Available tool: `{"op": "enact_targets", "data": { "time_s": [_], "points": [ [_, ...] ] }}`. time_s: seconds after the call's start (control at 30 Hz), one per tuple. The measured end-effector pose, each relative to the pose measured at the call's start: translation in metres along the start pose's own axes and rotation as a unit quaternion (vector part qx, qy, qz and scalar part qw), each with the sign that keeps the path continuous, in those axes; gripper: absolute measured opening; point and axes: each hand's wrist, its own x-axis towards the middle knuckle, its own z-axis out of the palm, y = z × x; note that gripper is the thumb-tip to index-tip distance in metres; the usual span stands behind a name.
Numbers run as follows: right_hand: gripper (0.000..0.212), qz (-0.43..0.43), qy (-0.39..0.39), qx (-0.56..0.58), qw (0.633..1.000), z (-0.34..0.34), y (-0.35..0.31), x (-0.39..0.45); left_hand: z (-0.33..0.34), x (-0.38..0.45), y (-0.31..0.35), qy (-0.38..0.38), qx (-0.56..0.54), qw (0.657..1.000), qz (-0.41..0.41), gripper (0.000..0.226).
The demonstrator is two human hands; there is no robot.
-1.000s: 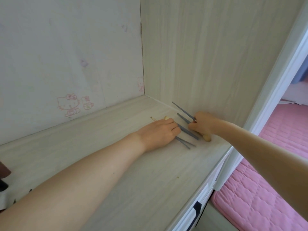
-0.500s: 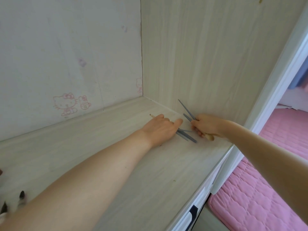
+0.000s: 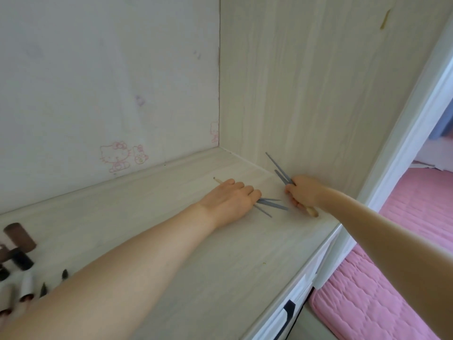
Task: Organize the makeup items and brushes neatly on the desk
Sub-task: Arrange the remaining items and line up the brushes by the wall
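Desk [image 3: 196, 278]: pale wood-grain top, set into a corner formed by a white back wall and a wood-grain side panel [image 3: 318, 82]; all positions below are given from that corner. Right hand [image 3: 304, 193]: just out from the corner along the side panel, fingers curled round two grey brush handles [image 3: 279, 171] that slant up toward the panel, plus a tan wooden handle [image 3: 311, 212] that sticks out below the fist. Left hand [image 3: 231, 201]: a little further out from the corner, palm down on the desk, fingers bent over three thin grey handles [image 3: 269, 204] lying flat and fanned toward the right hand; whether it grips them or only presses on them cannot be told. A slim tan stick [image 3: 218, 180] shows past its far edge, pointing toward the back wall. Makeup tubes and pencils [image 3: 19, 251]: a loose cluster far from the corner, at the desk's left end, brown, black and white. Cartoon cat stickers [image 3: 115, 155]: on the back wall, left of the corner. Pink quilted bedding [image 3: 367, 303]: beyond the desk's front edge, lower right.
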Motion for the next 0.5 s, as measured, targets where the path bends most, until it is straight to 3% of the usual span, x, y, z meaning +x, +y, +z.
{"op": "enact_targets", "data": {
  "time_s": [0.1, 0.27, 0.5],
  "points": [
    [0.019, 0.006, -0.008, 0.073, 0.997, 0.008, -0.009, -0.012, -0.016, -0.030, -0.005, 0.020, -0.020, 0.999, -0.032, 0.024],
    [0.021, -0.040, -0.057, 0.071, 0.995, 0.018, -0.038, -0.055, -0.058, -0.092, -0.010, 0.072, -0.034, 0.996, -0.050, 0.028],
    [0.024, -0.127, -0.119, 0.158, 0.972, 0.042, -0.091, -0.134, -0.098, -0.182, -0.004, 0.093, -0.127, 0.972, -0.175, 0.032]
  ]
}}
